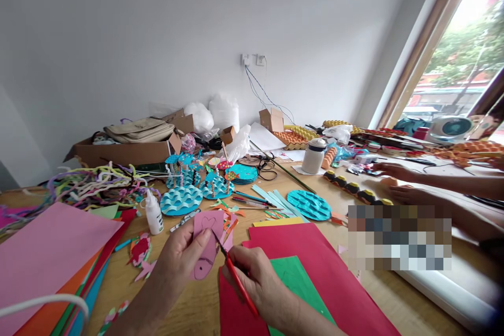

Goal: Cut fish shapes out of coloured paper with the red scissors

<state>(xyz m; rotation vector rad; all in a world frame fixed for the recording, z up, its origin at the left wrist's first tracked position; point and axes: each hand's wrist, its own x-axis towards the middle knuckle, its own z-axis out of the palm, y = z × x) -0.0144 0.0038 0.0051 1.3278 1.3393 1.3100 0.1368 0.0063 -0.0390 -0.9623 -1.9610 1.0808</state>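
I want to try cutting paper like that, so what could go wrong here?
The red-handled scissors in the right hand have their tip close to the left hand, so a slip might nick a finger. A stray snip could spoil the pink paper, which has been drawn on. The white glue bottle stands near the left hand, so a bump might tip it over.
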